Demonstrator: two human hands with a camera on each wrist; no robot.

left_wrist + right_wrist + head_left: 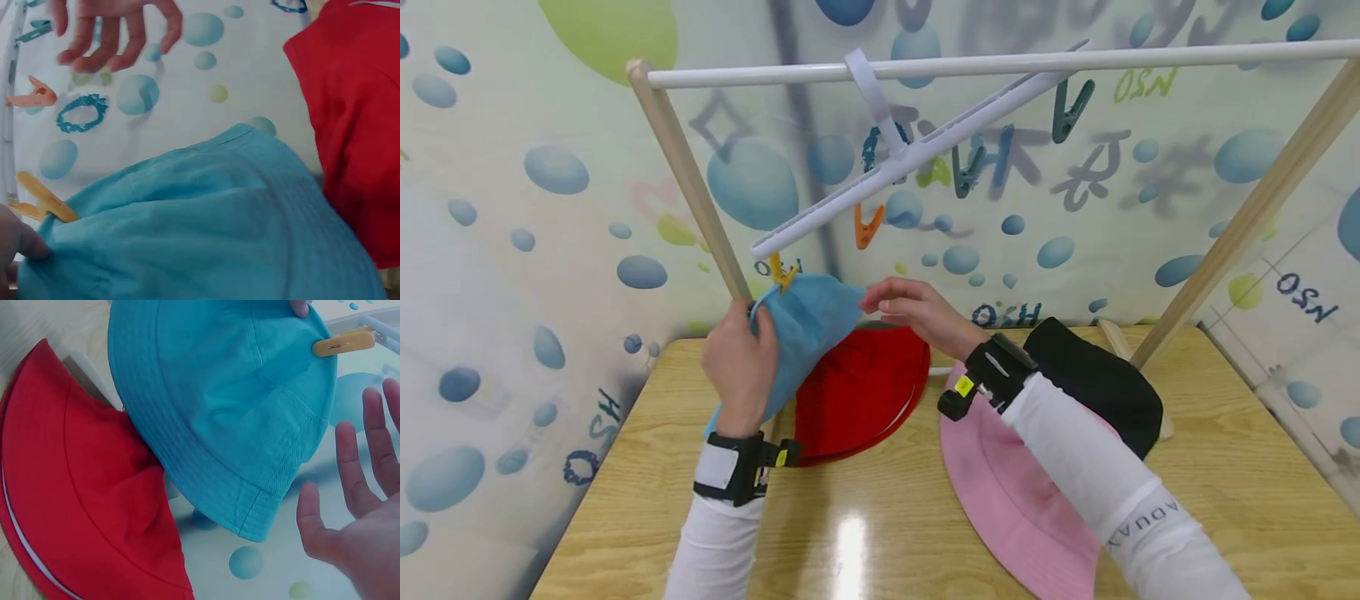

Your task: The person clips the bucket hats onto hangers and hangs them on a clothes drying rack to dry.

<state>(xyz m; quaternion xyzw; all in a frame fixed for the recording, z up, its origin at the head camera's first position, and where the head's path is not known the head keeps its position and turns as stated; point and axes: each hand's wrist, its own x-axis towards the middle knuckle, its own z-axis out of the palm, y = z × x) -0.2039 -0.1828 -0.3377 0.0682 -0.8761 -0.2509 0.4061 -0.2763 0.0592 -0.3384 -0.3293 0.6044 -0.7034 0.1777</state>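
Note:
A blue bucket hat [808, 321] hangs from a yellow clip [782, 273] at the low left end of a white hanger [898, 162]. My left hand [741, 362] pinches the hat's edge just beside that clip, and the left wrist view shows the thumb on the cloth [169, 231]. Fingers spread, my right hand [928, 317] is near the hat's right side in the head view; in the right wrist view a gap separates the hand [369, 506] from the hat. An orange clip [868, 227] and two green clips [967, 172] hang further along the tilted hanger, holding nothing.
The hanger hooks over a white rod [760, 77] between wooden posts [688, 179]. On the table [640, 500] lie a red bucket hat [865, 392], a pink hat [992, 475] and a black hat [1093, 383]. My right forearm crosses above the pink one.

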